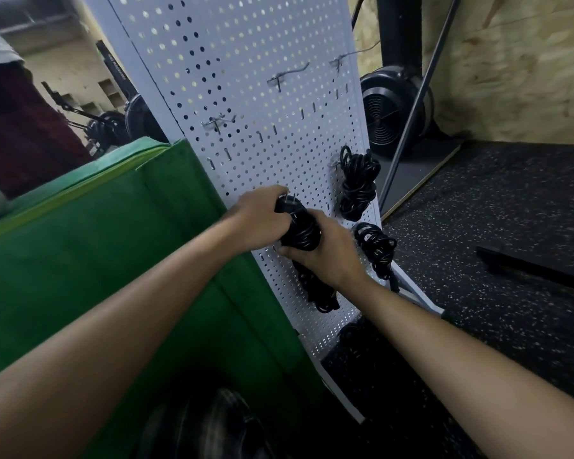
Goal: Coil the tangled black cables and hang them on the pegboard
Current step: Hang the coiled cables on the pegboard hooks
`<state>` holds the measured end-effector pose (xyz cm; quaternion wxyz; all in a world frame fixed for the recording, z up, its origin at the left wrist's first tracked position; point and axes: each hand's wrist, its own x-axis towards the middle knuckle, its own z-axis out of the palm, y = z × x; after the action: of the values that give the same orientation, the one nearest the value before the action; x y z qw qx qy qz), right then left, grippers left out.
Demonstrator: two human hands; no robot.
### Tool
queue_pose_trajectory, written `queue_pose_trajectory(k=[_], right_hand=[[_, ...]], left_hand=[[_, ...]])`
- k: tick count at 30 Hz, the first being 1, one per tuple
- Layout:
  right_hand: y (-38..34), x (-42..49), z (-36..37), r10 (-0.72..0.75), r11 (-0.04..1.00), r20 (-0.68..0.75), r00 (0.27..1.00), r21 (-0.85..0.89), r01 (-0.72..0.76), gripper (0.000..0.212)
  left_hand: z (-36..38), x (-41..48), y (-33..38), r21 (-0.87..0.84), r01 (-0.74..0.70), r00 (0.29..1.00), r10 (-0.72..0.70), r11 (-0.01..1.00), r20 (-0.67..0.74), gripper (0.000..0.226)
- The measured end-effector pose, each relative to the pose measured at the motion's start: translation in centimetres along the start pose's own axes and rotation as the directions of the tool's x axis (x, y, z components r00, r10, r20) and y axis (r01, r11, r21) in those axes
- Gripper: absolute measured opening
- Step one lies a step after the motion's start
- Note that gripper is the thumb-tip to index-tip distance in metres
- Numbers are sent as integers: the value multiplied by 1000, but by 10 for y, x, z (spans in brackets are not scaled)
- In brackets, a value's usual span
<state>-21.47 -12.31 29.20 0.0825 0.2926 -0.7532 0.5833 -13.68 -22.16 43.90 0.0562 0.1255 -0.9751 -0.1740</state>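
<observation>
A white pegboard [246, 94] stands tilted in the middle of the view. Both hands hold one coiled black cable [299, 226] against its lower part, at a metal hook. My left hand [262, 217] grips the coil's top from the left. My right hand [325, 256] grips its lower half from the right. Beneath my right hand another black coil [318, 293] hangs, partly hidden. Two more coils hang near the board's right edge, an upper coil [357, 182] and a lower coil [376, 250].
Three bare metal hooks stick out higher up, one on the left [217, 122], one in the middle [287, 76] and one on the right [342, 59]. A green padded block [106, 243] stands left of the board. A black fan [390, 112] and speckled black floor [494, 226] lie to the right.
</observation>
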Motion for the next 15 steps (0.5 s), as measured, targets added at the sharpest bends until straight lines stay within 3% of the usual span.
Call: queue_pose_trajectory(k=[6, 10, 15], right_hand=[[0, -9, -2, 4, 999, 51, 999, 37, -6, 84], [3, -14, -14, 22, 1000, 101, 995, 3, -23, 97], [14, -26, -45, 67, 995, 121, 990, -80, -58, 102]], left_hand=[[7, -5, 2, 43, -51, 997, 54, 998, -61, 60], [10, -11, 9, 60, -72, 986, 81, 996, -147, 64], [15, -29, 27, 185, -325, 881, 369, 927, -297, 53]])
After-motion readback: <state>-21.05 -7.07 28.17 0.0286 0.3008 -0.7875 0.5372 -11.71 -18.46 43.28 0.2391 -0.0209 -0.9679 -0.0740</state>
